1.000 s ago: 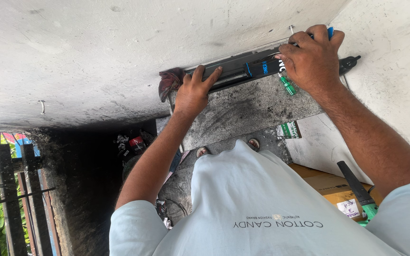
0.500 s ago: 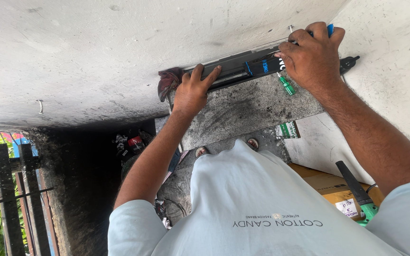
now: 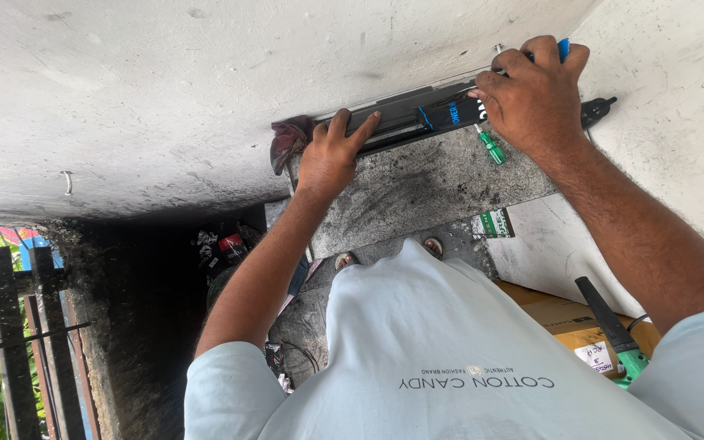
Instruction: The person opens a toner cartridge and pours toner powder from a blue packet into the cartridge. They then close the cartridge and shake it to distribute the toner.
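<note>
Two hands (image 3: 332, 159), one green-handled screwdriver (image 3: 490, 148), one red rag (image 3: 288, 140), one cardboard box (image 3: 568, 319).

Both my arms are raised and extended away from my chest. My left hand (image 3: 332, 159) lies palm-down, fingers spread flat, index finger stretched out to the right, wrist straight, forearm bare to the pale short sleeve. My right hand (image 3: 531, 94) is set higher and further right, fingers curled closed in a grip, knuckles facing me, wrist slightly bent, forearm angled down to my right shoulder.
</note>
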